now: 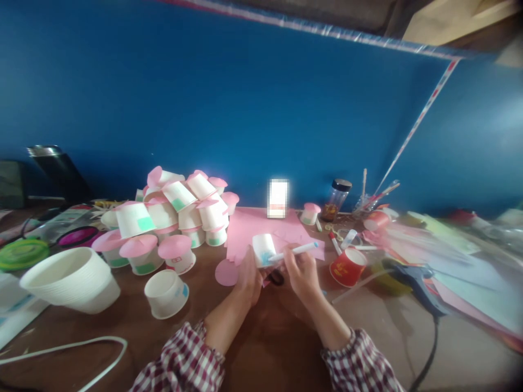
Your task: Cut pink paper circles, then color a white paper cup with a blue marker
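My left hand point(250, 275) holds a small white paper cup point(262, 245) tilted on its side, with a blue coloured patch on its wall. In my right hand point(303, 272) is a white marker pen point(296, 251) with a blue end, its tip at the blue patch. Pink paper point(241, 226) lies beyond both hands, and a round pink paper disc point(226, 272) is left of my left hand. Dark scissor handles point(277, 277) show partly between the hands. Nearby on the left stands another white cup point(165, 294) with a blue patch.
A heap of white cups with pink paper tops point(175, 196) stands at the left. Nearer are stacked white bowls point(73, 280). On the right are a red cup point(348, 267), a glue gun point(420, 286) with its cord, and a dark-lidded jar point(337, 198).
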